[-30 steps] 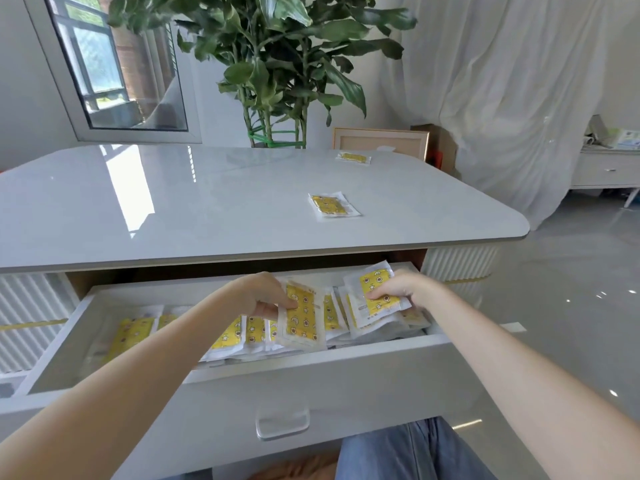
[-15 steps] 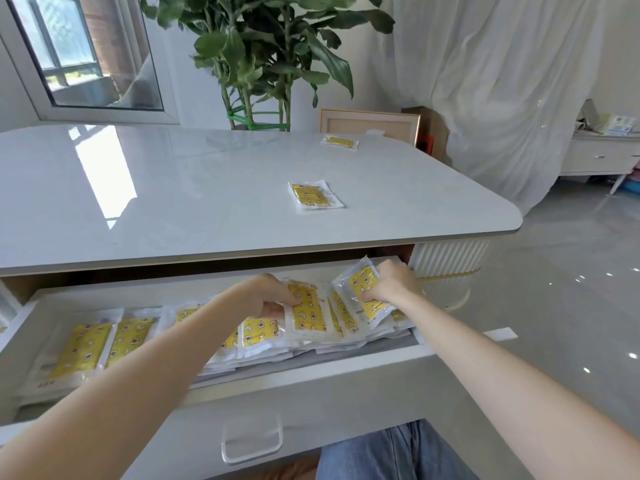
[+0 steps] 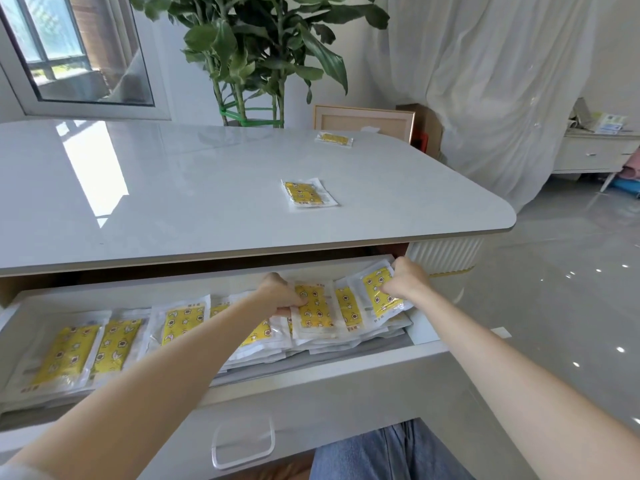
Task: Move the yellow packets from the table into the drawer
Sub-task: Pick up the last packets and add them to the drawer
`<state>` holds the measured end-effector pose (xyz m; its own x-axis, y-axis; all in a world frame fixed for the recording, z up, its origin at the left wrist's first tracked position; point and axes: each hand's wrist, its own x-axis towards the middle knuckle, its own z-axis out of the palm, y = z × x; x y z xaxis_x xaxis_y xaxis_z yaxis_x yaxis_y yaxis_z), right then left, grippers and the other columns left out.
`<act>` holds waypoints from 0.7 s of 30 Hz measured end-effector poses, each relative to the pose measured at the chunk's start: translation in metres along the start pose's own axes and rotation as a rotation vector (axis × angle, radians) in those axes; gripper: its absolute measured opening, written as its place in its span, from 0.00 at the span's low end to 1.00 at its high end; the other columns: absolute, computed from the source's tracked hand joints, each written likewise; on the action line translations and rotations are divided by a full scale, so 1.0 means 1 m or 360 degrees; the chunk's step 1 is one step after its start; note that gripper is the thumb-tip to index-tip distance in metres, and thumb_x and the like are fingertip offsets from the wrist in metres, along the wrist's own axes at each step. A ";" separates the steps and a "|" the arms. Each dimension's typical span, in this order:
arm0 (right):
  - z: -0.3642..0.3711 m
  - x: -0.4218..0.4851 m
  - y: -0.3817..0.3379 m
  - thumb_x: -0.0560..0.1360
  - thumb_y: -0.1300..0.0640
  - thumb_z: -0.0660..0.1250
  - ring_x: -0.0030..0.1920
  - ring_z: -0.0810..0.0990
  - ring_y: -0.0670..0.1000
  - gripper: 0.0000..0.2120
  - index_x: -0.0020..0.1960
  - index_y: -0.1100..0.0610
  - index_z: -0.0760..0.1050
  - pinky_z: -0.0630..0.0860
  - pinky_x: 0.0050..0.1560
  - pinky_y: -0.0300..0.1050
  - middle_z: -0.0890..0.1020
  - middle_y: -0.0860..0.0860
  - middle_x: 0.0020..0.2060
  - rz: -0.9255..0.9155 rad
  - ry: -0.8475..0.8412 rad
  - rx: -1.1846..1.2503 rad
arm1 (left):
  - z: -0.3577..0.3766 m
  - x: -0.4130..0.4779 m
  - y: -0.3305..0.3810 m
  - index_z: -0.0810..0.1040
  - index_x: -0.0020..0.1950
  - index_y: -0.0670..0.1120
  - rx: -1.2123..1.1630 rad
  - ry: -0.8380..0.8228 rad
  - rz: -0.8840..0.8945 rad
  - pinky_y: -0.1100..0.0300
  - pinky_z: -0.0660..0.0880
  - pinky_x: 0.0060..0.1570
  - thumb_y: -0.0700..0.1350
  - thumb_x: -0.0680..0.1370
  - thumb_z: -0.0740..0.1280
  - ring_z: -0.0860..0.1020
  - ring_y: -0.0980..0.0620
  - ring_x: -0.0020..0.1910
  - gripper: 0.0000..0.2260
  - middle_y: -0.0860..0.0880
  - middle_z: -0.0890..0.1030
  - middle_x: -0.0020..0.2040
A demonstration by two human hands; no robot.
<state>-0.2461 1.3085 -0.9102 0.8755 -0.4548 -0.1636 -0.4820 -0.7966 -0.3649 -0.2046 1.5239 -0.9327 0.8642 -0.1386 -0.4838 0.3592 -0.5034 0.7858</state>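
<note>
Both hands have sunk deeper toward the right end of the drawer (image 3: 346,393) since a second ago, taking their packets down with them; the left hand (image 3: 282,294) curls its fingers round the left edge of the middle packet (image 3: 313,311), which sticks out to the right of the knuckles and rests on the pile; the right hand (image 3: 405,280) grips the upper right edge of the end packet (image 3: 379,292), which tilts down and left from the fingers (its lower part overlaps its neighbour), close to the drawer's right wall; more packets (image 3: 65,355) lie in a row along the drawer; on the table (image 3: 173,202) the near packet (image 3: 308,192) and the far packet (image 3: 334,138) lie flat, well apart.
</note>
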 end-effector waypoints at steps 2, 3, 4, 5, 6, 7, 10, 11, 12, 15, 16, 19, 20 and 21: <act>0.003 -0.002 0.002 0.73 0.65 0.69 0.50 0.78 0.56 0.21 0.64 0.62 0.67 0.73 0.41 0.44 0.78 0.57 0.56 -0.0011 0.0035 0.0011 | 0.002 0.001 -0.003 0.67 0.66 0.36 0.0390 0.0132 0.0158 0.66 0.76 0.30 0.43 0.72 0.74 0.79 0.54 0.33 0.28 0.45 0.80 0.45; 0.004 -0.002 0.003 0.72 0.66 0.69 0.49 0.78 0.56 0.22 0.63 0.62 0.67 0.72 0.40 0.44 0.78 0.57 0.55 -0.0029 0.0069 -0.0004 | 0.003 0.000 -0.004 0.65 0.67 0.35 0.0569 0.0191 0.0240 0.65 0.75 0.30 0.46 0.71 0.75 0.80 0.54 0.34 0.31 0.44 0.79 0.51; 0.004 -0.003 0.004 0.71 0.66 0.70 0.49 0.79 0.57 0.22 0.63 0.62 0.66 0.71 0.39 0.44 0.78 0.57 0.54 -0.0059 0.0107 -0.0045 | 0.004 -0.001 -0.007 0.62 0.69 0.35 0.0739 0.0252 0.0324 0.63 0.75 0.34 0.47 0.70 0.75 0.81 0.52 0.38 0.35 0.42 0.77 0.57; 0.004 -0.003 0.004 0.71 0.66 0.70 0.50 0.80 0.58 0.23 0.63 0.62 0.66 0.71 0.39 0.44 0.78 0.58 0.53 -0.0103 0.0145 -0.0106 | 0.005 -0.002 -0.009 0.60 0.70 0.36 0.0900 0.0316 0.0418 0.60 0.75 0.39 0.49 0.70 0.76 0.80 0.49 0.44 0.38 0.41 0.73 0.61; 0.004 -0.005 0.004 0.72 0.66 0.70 0.51 0.80 0.58 0.22 0.63 0.62 0.67 0.72 0.39 0.45 0.78 0.58 0.53 -0.0159 0.0179 -0.0186 | 0.006 -0.005 -0.009 0.59 0.70 0.38 0.1035 0.0382 0.0512 0.58 0.75 0.45 0.51 0.69 0.76 0.78 0.45 0.51 0.39 0.41 0.70 0.63; 0.005 -0.007 0.003 0.72 0.67 0.69 0.53 0.80 0.58 0.21 0.63 0.61 0.69 0.73 0.40 0.45 0.77 0.57 0.54 -0.0220 0.0209 -0.0289 | 0.006 -0.009 -0.008 0.60 0.70 0.40 0.1125 0.0443 0.0596 0.56 0.75 0.47 0.52 0.69 0.75 0.76 0.44 0.54 0.38 0.41 0.68 0.63; 0.006 -0.010 -0.001 0.72 0.68 0.68 0.60 0.74 0.56 0.22 0.64 0.57 0.73 0.77 0.49 0.47 0.73 0.55 0.61 -0.0444 0.0289 -0.0578 | 0.005 -0.019 -0.002 0.66 0.68 0.48 0.1258 0.0326 0.0876 0.54 0.76 0.51 0.55 0.70 0.73 0.73 0.45 0.58 0.31 0.45 0.67 0.64; 0.006 -0.010 -0.002 0.72 0.67 0.68 0.63 0.72 0.56 0.23 0.66 0.56 0.73 0.77 0.52 0.48 0.73 0.54 0.63 -0.0519 0.0261 -0.0589 | 0.005 -0.019 -0.002 0.66 0.70 0.51 0.1360 0.0166 0.0956 0.52 0.74 0.57 0.57 0.70 0.73 0.70 0.46 0.63 0.32 0.45 0.67 0.66; 0.006 -0.011 -0.004 0.72 0.66 0.70 0.65 0.71 0.55 0.25 0.67 0.54 0.72 0.76 0.56 0.49 0.73 0.53 0.65 -0.0579 0.0176 -0.0547 | 0.006 -0.020 -0.002 0.64 0.72 0.52 0.1511 0.0000 0.1015 0.50 0.71 0.62 0.58 0.69 0.73 0.66 0.46 0.67 0.35 0.46 0.65 0.70; 0.007 -0.013 -0.008 0.68 0.57 0.76 0.71 0.66 0.54 0.39 0.75 0.52 0.63 0.70 0.67 0.52 0.68 0.51 0.72 -0.0646 -0.0359 -0.0518 | 0.014 -0.016 -0.007 0.54 0.77 0.54 0.1884 -0.0295 0.1040 0.43 0.62 0.70 0.61 0.70 0.71 0.55 0.45 0.75 0.41 0.49 0.56 0.77; 0.008 -0.015 -0.008 0.67 0.56 0.76 0.72 0.66 0.54 0.43 0.76 0.52 0.59 0.69 0.68 0.52 0.66 0.51 0.73 -0.0640 -0.0498 -0.0607 | 0.018 -0.013 -0.008 0.52 0.78 0.54 0.1948 -0.0316 0.1031 0.44 0.61 0.71 0.60 0.71 0.70 0.54 0.45 0.76 0.41 0.49 0.54 0.78; 0.011 -0.017 -0.003 0.69 0.57 0.75 0.72 0.65 0.54 0.45 0.78 0.51 0.53 0.69 0.68 0.50 0.63 0.51 0.75 -0.0624 -0.0603 -0.0783 | 0.025 -0.006 -0.008 0.50 0.78 0.52 0.1984 -0.0340 0.1008 0.46 0.62 0.71 0.58 0.74 0.68 0.54 0.47 0.77 0.39 0.48 0.52 0.79; 0.012 -0.017 -0.002 0.70 0.58 0.74 0.72 0.66 0.54 0.44 0.78 0.51 0.53 0.70 0.67 0.49 0.63 0.51 0.75 -0.0632 -0.0599 -0.0801 | 0.027 -0.004 -0.007 0.51 0.78 0.51 0.1983 -0.0353 0.1003 0.46 0.63 0.71 0.58 0.74 0.68 0.54 0.47 0.77 0.39 0.48 0.53 0.78; 0.012 -0.016 -0.002 0.71 0.59 0.73 0.71 0.67 0.54 0.43 0.78 0.51 0.53 0.70 0.67 0.48 0.63 0.51 0.75 -0.0640 -0.0590 -0.0812 | 0.027 -0.002 -0.006 0.51 0.78 0.51 0.1987 -0.0365 0.1001 0.46 0.63 0.71 0.58 0.74 0.68 0.55 0.47 0.77 0.39 0.48 0.54 0.78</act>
<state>-0.2587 1.3221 -0.9182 0.8987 0.0027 -0.4385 0.0000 -1.0000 -0.0061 -0.2176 1.5036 -0.9468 0.6420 -0.6913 -0.3315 -0.7057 -0.7019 0.0969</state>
